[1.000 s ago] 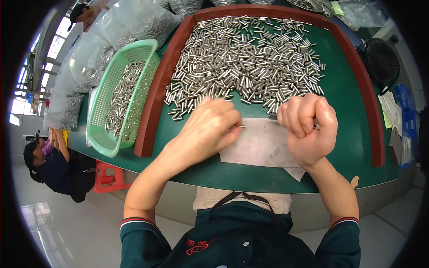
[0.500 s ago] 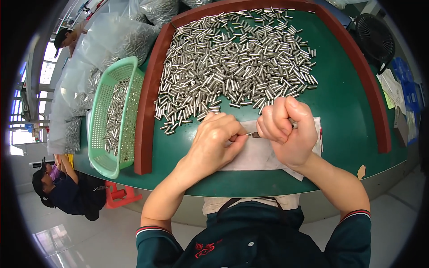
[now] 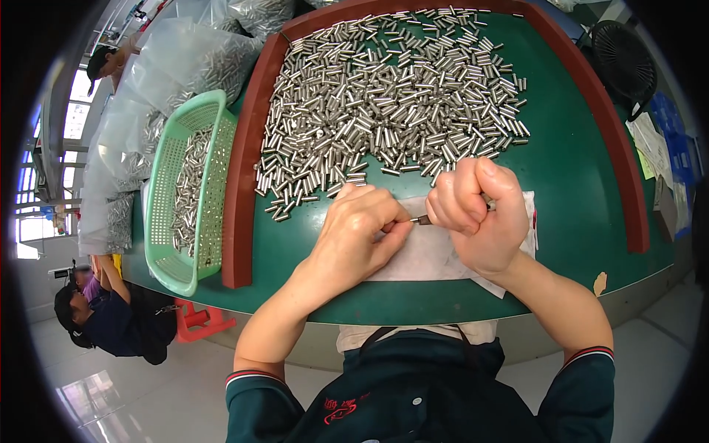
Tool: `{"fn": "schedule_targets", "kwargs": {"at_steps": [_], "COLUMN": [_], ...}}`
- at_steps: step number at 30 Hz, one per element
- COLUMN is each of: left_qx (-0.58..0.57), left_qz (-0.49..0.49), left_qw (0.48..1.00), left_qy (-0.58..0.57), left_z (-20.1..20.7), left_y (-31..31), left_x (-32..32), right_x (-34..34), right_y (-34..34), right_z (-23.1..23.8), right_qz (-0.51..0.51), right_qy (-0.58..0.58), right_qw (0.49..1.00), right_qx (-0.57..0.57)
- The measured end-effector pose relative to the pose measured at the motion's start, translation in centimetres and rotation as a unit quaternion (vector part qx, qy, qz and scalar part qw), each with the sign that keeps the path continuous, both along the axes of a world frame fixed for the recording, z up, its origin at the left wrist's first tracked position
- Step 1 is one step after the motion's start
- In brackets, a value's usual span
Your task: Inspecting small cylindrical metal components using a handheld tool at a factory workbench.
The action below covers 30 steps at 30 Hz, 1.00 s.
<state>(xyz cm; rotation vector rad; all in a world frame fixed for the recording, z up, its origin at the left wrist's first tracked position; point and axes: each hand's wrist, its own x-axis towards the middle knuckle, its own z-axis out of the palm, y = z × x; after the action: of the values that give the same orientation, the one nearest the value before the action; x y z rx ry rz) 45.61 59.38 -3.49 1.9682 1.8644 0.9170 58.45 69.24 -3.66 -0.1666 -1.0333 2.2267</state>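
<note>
My left hand [image 3: 353, 230] is closed over the pale cloth [image 3: 425, 260], thumb and forefinger pinched together. Whatever sits between those fingertips is hidden. My right hand [image 3: 478, 215] is wrapped in a fist around a slim hand tool with a dark shaft [image 3: 422, 220]. Its thin tip points left and reaches the pinched fingers of my left hand. Just beyond both hands spreads a wide heap of short shiny metal cylinders [image 3: 391, 111] on the green tabletop [image 3: 569, 184].
Dark red rails [image 3: 242, 199] border the work area. Left of them stands a green plastic basket [image 3: 153, 221] holding more metal cylinders. Clear bags of cylinders [image 3: 159, 63] line the far left. A black fan [image 3: 624, 63] stands at right. Two people [image 3: 111, 317] sit at lower left.
My right hand has shifted slightly right, so more of the tool's shaft shows between the hands. My left hand stays almost in place, still pinched.
</note>
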Motion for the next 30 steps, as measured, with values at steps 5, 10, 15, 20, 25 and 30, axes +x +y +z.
{"fn": "schedule_targets", "kwargs": {"at_steps": [5, 10, 15, 20, 25, 30], "left_qx": [-0.008, -0.011, -0.007, 0.004, 0.007, -0.015], "left_qz": [0.003, 0.007, -0.004, -0.008, 0.001, 0.043], "left_qw": [1.0, 1.0, 1.0, 0.999, 0.998, 0.996], "left_qy": [-0.001, -0.006, 0.028, 0.035, 0.059, -0.077], "left_z": [0.0, 0.0, 0.3, 0.1, -0.1, 0.8], "left_y": [0.0, 0.0, 0.1, 0.1, 0.0, -0.6], "left_x": [0.0, 0.1, 0.3, 0.4, 0.3, 0.0], "right_x": [0.2, 0.1, -0.1, -0.4, -0.4, -0.2], "right_y": [0.1, 0.0, -0.5, -0.9, -0.7, -0.4], "right_z": [0.0, 0.0, 0.1, 0.1, 0.2, 0.0], "right_qz": [0.014, 0.01, 0.001, -0.024, -0.035, -0.03], "right_qy": [0.011, 0.007, -0.007, -0.015, -0.024, -0.017], "right_qw": [0.999, 1.0, 1.0, 1.0, 0.999, 0.999], "right_qx": [-0.035, -0.022, -0.005, 0.005, 0.015, -0.003]}}
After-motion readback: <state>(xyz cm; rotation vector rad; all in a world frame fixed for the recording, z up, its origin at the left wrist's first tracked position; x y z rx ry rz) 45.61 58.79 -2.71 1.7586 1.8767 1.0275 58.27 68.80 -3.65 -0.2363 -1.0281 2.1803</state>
